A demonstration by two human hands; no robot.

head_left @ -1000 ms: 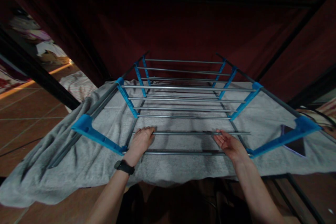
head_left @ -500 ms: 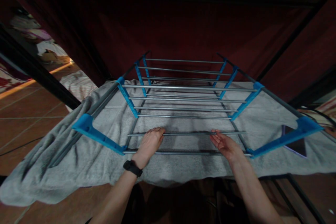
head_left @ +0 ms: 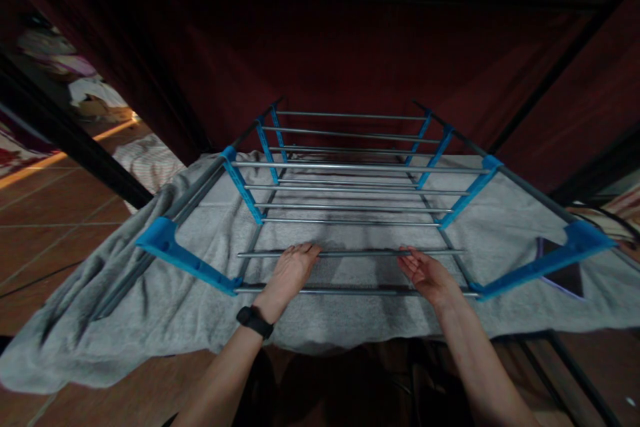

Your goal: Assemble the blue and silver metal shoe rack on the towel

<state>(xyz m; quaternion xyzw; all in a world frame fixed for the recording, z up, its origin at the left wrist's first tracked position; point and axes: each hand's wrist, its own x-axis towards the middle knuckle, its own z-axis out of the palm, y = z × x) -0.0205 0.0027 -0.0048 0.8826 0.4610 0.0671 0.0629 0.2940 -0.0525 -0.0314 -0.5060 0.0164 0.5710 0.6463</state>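
Where left hand [head_left: 291,272] covers rod [head_left: 360,254], view blocked — grip clamped on it | right hand [head_left: 426,275]: pinching rod

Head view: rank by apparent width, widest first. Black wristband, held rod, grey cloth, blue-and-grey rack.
1. Grey cloth
2. Blue-and-grey rack
3. Held rod
4. Black wristband
No near ties, though nearness to the camera affects apparent width.

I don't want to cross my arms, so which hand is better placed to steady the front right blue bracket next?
Probably your right hand. It's nearer that blue bracket, though its fingers are on the metal rod; your left hand holds the same rod farther to the left.
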